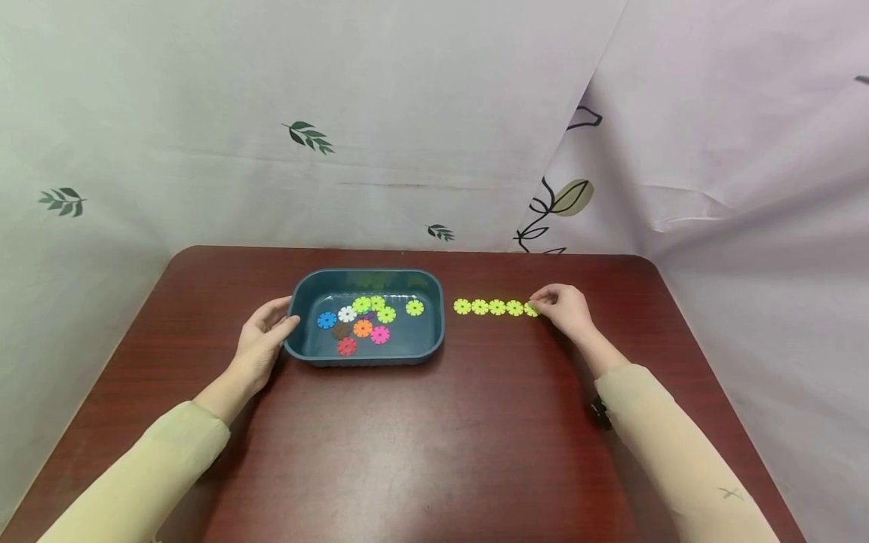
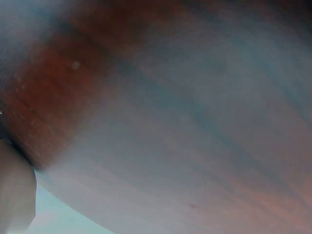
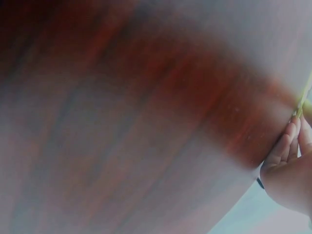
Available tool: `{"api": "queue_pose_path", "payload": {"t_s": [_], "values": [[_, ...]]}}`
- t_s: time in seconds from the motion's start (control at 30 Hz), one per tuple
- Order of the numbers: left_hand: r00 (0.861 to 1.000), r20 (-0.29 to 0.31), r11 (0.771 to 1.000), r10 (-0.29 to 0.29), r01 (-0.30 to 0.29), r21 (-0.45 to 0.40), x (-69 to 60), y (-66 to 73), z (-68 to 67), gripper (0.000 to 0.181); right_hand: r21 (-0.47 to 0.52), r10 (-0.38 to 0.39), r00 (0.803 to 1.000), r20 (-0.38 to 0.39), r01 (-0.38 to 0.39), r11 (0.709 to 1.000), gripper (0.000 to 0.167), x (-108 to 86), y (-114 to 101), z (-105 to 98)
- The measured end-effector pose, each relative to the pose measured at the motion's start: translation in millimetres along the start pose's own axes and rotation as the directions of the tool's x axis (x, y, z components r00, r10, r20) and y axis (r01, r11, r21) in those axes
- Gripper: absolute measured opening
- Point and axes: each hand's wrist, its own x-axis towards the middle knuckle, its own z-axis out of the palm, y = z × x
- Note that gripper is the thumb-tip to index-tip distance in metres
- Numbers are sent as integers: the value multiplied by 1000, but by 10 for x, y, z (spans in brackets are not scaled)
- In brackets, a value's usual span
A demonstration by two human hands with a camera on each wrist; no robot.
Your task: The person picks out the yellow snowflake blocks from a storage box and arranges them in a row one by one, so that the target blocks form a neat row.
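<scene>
At the left end of a dark blue-green plastic tray (image 1: pixel 366 360), my left hand (image 1: pixel 258 347) grips the rim, thumb on the near side of the edge. Inside lie several flat notched snowflake discs: blue (image 1: pixel 327 320), white (image 1: pixel 348 314), orange (image 1: pixel 363 328), pink (image 1: pixel 380 334), red (image 1: pixel 347 346), brown and several yellow-green ones. To the tray's right, yellow-green discs (image 1: pixel 498 308) form a straight row. My right hand (image 1: pixel 566 311) pinches the row's rightmost yellow-green disc (image 1: pixel 532 308), partly hidden by the fingertips. The right wrist view shows these fingers (image 3: pixel 291 134) against a yellow edge.
Everything stands on a dark red wooden table (image 1: pixel 407 437) with rounded far corners. Pale cloth (image 1: pixel 407 113) with leaf prints hangs behind the table and along both sides. The left wrist view is mostly blurred tabletop.
</scene>
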Motion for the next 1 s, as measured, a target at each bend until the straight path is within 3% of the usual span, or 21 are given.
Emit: {"api": "queue_pose_path", "payload": {"t_s": [0.67, 1.0], "values": [[1000, -7, 999, -17, 17, 36, 3, 11, -17, 33, 32, -3, 1000, -1, 3, 999, 17, 23, -27, -14], [1000, -6, 1000, -18, 18, 23, -1, 4, -12, 32, 48, -32, 999, -14, 33, 998, 15, 100, -208, -66]]}}
